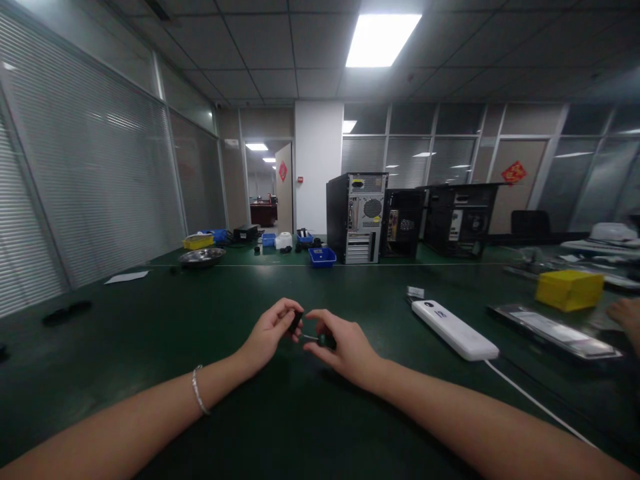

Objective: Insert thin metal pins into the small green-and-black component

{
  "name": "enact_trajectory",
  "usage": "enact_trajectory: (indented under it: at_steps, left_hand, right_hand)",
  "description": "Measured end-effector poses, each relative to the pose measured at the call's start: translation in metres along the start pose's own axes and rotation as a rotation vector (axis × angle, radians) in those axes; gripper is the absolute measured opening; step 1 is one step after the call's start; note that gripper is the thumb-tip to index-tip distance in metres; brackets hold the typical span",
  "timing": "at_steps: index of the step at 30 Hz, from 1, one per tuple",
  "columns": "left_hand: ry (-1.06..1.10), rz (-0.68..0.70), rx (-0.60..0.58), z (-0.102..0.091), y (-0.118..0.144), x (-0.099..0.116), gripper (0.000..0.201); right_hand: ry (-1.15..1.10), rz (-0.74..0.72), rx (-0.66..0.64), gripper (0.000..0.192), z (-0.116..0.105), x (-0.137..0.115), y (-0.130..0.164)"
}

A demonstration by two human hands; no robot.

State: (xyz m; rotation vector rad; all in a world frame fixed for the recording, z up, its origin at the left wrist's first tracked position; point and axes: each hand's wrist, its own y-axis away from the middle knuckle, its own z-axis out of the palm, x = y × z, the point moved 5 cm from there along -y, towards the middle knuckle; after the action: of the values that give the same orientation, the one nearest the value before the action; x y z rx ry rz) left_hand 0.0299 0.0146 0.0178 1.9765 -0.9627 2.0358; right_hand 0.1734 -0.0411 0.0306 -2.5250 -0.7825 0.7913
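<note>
My left hand (274,331) is closed round a small black piece (296,321), pinched between thumb and fingers; its kind is hard to make out. Just to the right, my right hand (347,348) is curled round a small screwdriver (327,341) with a dark handle. The screwdriver's thin metal shaft points left toward my left fingers, and I cannot tell whether its tip touches the black piece. Both hands are a little above the dark green table (240,420).
To the right lie a white power bank (453,328) with a cable, a hard drive (555,331) and a yellow box (570,289). Another person's hand (627,317) shows at the right edge. Computer cases (364,217), a blue tray (322,257) and a metal dish (202,257) stand at the back.
</note>
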Motion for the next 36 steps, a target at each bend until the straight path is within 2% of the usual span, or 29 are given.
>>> enact_trajectory:
  at_steps: [5,9,15,21,27,29,33,36]
  left_hand:
    - [0.1,-0.048,0.285,-0.033,-0.009,-0.017,0.026]
    - [0.105,-0.079,0.378,-0.047,-0.012,-0.023,0.026]
    - [0.11,-0.067,0.291,-0.041,-0.012,-0.02,0.043]
    - [0.066,-0.108,0.234,-0.028,-0.008,-0.014,0.036]
    - [0.046,-0.173,0.081,-0.011,-0.003,-0.013,0.025]
    - [0.013,-0.17,0.044,-0.008,-0.003,-0.013,0.025]
    - [-0.062,-0.142,0.009,-0.004,-0.001,-0.011,0.031]
    - [-0.103,-0.108,-0.055,0.0,0.001,-0.008,0.028]
  right_hand:
    - [-0.015,0.034,0.029,0.039,-0.002,0.007,0.002]
    - [-0.027,0.034,0.018,0.037,-0.003,0.008,0.002]
    - [-0.022,0.047,-0.001,0.037,-0.002,0.007,0.002]
    - [-0.013,0.046,-0.003,0.037,-0.004,0.005,0.002]
    - [0.015,0.071,-0.012,0.035,-0.003,0.009,0.001]
    - [0.033,0.089,-0.023,0.034,-0.002,0.011,0.001]
    - [0.066,0.083,-0.03,0.018,-0.002,0.013,-0.001]
    - [0.078,0.074,-0.029,0.018,-0.003,0.014,-0.002]
